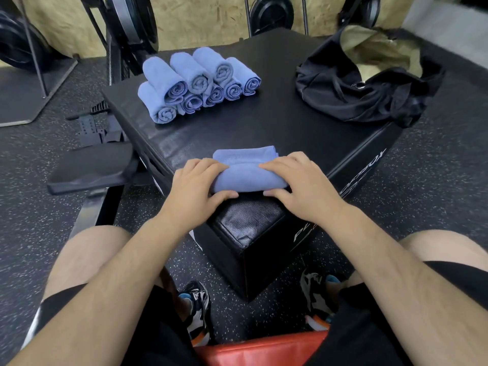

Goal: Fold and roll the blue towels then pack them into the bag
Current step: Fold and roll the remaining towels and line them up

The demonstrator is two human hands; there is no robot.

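Left hand [196, 183] and right hand [298, 180] grip the half-rolled towel [248, 178] at the surface's [264, 122] 6 o'clock edge, fingers [211, 165] curled over it. It looks soft and light, likely to unroll: hold both ends. Bag [356, 88] at 2 o'clock.

— What sits on your big black box [264, 128]?
— You have a pile of rolled blue towels [195, 83] at the far left, a black bag [343, 96] at the far right, and one half-rolled towel [248, 178] near you.
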